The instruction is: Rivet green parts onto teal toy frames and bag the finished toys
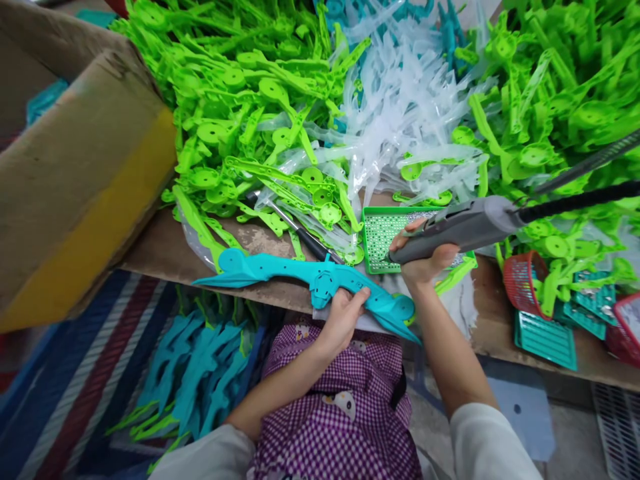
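Note:
My left hand (345,317) pinches a long turquoise plastic part (287,267), shaped like a toy bow, to the right of its raised centre. The part lies across the table's front edge, with bits of green showing under its right end. Wrapped in my right hand (425,263) is a grey electric screwdriver (460,230), with a black cord trailing off to the right. Its tip points left, over a green perforated tray (385,233) that holds small metal screws. A hammer (295,230) with a dark grip lies just behind the turquoise part.
Heaps of lime-green plastic parts (235,127) and translucent white pieces (405,100) cover the back. A cardboard box (95,180) stands at left. Several turquoise assemblies (200,367) sit below the table edge. A red basket (523,283) and green trays (545,337) are at right.

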`<state>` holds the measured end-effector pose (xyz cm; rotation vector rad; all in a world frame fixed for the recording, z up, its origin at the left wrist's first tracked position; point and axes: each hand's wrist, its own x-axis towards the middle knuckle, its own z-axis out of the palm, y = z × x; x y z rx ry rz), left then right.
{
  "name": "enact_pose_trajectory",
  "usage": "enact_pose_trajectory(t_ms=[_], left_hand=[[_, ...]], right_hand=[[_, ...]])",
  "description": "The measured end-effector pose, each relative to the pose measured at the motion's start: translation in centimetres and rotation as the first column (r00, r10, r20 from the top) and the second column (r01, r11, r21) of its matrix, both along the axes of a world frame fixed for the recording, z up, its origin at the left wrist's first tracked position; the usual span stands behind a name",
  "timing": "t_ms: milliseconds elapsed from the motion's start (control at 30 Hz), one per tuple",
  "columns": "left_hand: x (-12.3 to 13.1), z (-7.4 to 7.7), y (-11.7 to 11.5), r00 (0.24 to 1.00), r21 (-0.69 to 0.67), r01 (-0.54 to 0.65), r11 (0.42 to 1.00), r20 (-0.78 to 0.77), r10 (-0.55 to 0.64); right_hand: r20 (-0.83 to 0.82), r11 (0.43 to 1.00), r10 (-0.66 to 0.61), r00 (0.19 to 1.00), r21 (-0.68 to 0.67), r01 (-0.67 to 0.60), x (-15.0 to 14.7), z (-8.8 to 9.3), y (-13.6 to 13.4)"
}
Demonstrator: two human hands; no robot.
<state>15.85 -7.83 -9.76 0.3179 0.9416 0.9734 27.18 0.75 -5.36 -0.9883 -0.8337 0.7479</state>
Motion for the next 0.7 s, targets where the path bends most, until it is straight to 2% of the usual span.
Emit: enact_pose_trajectory(t_ms=[167, 300, 433, 533, 700], left_hand=[[0.0, 0.1, 0.0, 1.000, -0.001, 0.007, 1.000, 0.003, -0.007], [0.0, 0.0, 0.0, 1.000, -0.012, -0.003, 1.000, -0.022, 0.002], [0.0, -0.2, 0.1, 0.999, -0.010, 0.022, 1.000, -0.049, -0.022], [-0.1, 0.0, 0.2, 0.999, 0.009, 0.039, 0.999, -0.026, -0.039], [-0.2, 0.4, 0.3, 0.998, 0.028, 0.058, 0.998, 0.021, -0.059]], right_hand=[[0.014, 1.000, -0.031, 0.999, 0.000, 0.031, 0.0, 0.0, 0.2], [-0.005, 0.996, -0.040, 0.999, 0.085, 0.040, 0.9, 1.4, -0.7], [0.024, 0.963, 0.109, 0.994, 0.244, -0.112, 1.0, 3.4, -3.7], [0.083, 0.928, 0.222, 0.971, 0.286, -0.237, 0.0, 4.1, -5.7], [0.034, 0.946, 0.198, 0.980, 0.256, -0.200, -1.7, 3.7, -6.5]])
